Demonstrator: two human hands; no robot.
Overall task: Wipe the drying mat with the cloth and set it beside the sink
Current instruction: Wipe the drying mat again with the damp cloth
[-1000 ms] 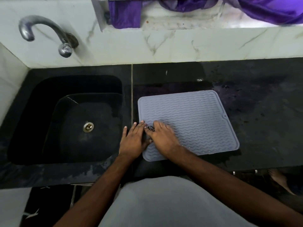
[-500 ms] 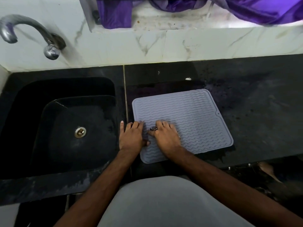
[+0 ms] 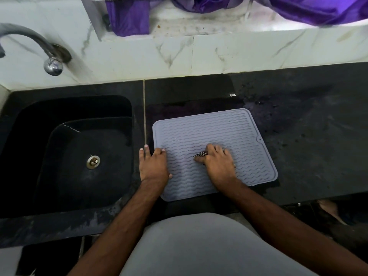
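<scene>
A black counter [image 3: 298, 136] runs under a white marble backsplash [image 3: 219, 54], with a black sink [image 3: 69, 156] sunk into it on the left and a curved metal tap [image 3: 39, 46] fixed to the wall above. Purple fabric [image 3: 308, 8] hangs over the ledge behind.

A grey mat [image 3: 215, 136] with wavy ridges lies flat on the counter just right of the sink, its near edge close to the counter's front. It sits slightly skewed, the far edge swung a little to the right. Its longer sides run left to right, and a small notch on the right edge points away from the sink.

The left hand [image 3: 153, 166] lies flat and unclenched across the mat's left edge, fingertips partly on the counter. Right of it, well apart, the right hand [image 3: 219, 164] presses down on the mat's middle, curled over a small dark patterned cloth [image 3: 201, 154] that peeks out beside the thumb. A grey shirt [image 3: 199, 246] fills the foreground.
</scene>
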